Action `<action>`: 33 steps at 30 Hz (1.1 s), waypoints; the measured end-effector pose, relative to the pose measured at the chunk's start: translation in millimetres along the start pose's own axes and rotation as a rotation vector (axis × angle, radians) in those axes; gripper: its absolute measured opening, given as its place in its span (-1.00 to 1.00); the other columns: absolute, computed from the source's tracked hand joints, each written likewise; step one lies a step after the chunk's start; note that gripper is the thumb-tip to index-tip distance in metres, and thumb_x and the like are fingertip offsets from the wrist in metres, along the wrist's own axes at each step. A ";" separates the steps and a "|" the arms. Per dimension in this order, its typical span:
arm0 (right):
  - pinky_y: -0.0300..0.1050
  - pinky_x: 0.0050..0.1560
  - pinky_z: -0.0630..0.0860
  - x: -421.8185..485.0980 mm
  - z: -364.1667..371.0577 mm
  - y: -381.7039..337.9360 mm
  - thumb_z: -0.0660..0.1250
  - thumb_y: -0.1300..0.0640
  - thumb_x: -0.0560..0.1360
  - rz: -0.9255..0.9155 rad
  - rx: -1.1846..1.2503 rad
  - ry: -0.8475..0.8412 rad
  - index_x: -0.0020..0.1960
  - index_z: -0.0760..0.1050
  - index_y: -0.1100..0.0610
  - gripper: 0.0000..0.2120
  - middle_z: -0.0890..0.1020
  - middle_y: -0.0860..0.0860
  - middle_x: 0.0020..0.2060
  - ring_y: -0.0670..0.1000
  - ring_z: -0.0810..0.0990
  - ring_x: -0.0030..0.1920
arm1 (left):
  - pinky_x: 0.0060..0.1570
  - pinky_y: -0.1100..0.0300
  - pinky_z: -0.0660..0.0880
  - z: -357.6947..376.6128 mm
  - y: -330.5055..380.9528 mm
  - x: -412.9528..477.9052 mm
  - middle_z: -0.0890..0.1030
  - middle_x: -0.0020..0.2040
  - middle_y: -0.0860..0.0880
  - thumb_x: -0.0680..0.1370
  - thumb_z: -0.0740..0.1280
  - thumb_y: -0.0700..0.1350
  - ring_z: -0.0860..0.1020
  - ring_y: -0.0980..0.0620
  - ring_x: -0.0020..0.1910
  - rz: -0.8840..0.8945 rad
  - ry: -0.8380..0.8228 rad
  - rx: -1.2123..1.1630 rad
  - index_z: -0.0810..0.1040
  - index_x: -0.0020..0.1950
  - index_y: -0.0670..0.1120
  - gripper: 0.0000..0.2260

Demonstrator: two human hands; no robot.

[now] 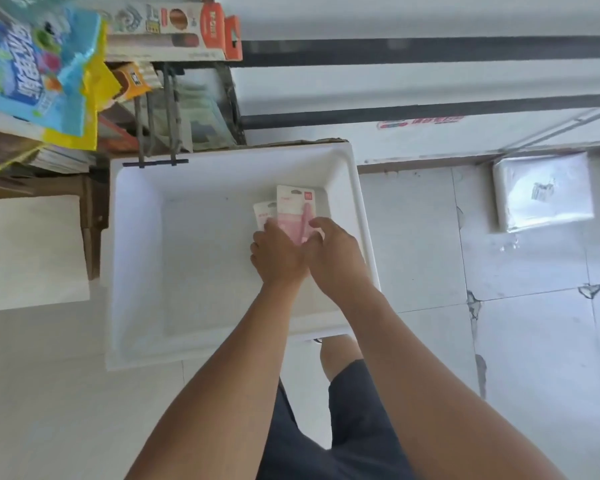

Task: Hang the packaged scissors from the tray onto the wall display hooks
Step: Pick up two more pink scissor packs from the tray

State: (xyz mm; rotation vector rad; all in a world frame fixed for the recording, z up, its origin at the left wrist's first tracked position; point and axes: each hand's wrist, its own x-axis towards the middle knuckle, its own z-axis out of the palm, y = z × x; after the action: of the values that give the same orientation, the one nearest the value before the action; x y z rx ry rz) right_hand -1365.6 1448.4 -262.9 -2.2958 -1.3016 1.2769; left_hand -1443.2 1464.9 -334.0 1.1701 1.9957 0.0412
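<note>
A white tray [136, 258] sits below me on the floor area. In its far right corner lie two pink packaged scissors: one package [293, 209] on top and a second package [263, 212] partly under it to the left. My left hand [278, 254] rests over the lower edge of the left package. My right hand [333, 251] has its fingers curled around the right side of the top package. Both hands touch side by side. Black wire display hooks [160, 109] stick out above the tray's far left rim.
Colourful snack bags [32, 71] and boxed goods [174, 26] hang at the upper left. A cardboard box with a white top [28, 247] stands left of the tray. A plastic-wrapped white bundle [542, 192] lies on the tiled floor at right.
</note>
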 end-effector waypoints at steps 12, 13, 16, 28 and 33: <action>0.00 0.08 0.55 24.0 38.1 3.4 0.26 0.06 0.57 0.316 0.229 0.051 0.43 0.36 0.15 -0.54 0.58 0.04 0.21 0.13 0.58 0.14 | -0.52 0.29 0.42 -106.6 -29.2 -21.2 0.64 -0.17 0.00 0.45 0.32 -0.25 0.59 0.04 -0.30 -0.100 0.061 -0.544 0.57 -0.03 -0.12 -0.88; 0.06 0.16 0.53 27.0 44.6 3.7 0.31 0.02 0.53 0.344 0.158 0.040 0.42 0.35 0.17 -0.50 0.55 0.08 0.24 0.16 0.53 0.21 | -0.52 0.30 0.43 -117.4 -31.9 -25.3 0.65 -0.16 0.01 0.47 0.33 -0.26 0.59 0.06 -0.30 -0.099 0.078 -0.579 0.57 -0.02 -0.11 -0.87; 0.08 0.28 0.39 31.3 65.4 4.8 0.41 -0.11 0.44 0.346 -0.154 0.040 0.37 0.30 0.20 -0.36 0.41 0.14 0.29 0.21 0.39 0.30 | -0.48 0.29 0.48 -139.0 -39.5 -33.1 0.66 -0.13 0.05 0.51 0.35 -0.26 0.63 0.07 -0.25 -0.093 0.070 -0.646 0.57 0.00 -0.07 -0.87; 0.09 0.35 0.36 49.1 71.0 -14.3 0.31 -0.02 0.56 0.383 -0.035 0.019 0.35 0.24 0.23 -0.50 0.41 0.23 0.30 0.24 0.40 0.30 | -0.07 -0.09 0.66 -152.0 -55.7 -43.9 0.70 0.05 -0.05 0.57 0.37 -0.19 0.71 -0.07 -0.09 -0.141 -0.023 -0.667 0.60 0.14 -0.09 -0.84; 0.13 0.29 0.43 52.4 73.8 -16.9 0.32 -0.14 0.53 0.448 0.062 0.007 0.33 0.30 0.19 -0.46 0.38 0.17 0.27 0.21 0.38 0.29 | -0.18 0.05 0.62 -158.1 -62.1 -47.7 0.70 0.09 -0.08 0.56 0.37 -0.18 0.70 -0.10 -0.05 -0.137 -0.016 -0.697 0.60 0.16 -0.09 -0.82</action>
State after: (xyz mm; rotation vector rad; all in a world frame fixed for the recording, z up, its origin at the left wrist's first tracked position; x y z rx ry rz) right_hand -1420.0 1483.0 -328.7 -2.6348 -0.7505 1.4052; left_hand -1578.9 1448.8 -222.4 0.5795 1.8109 0.6039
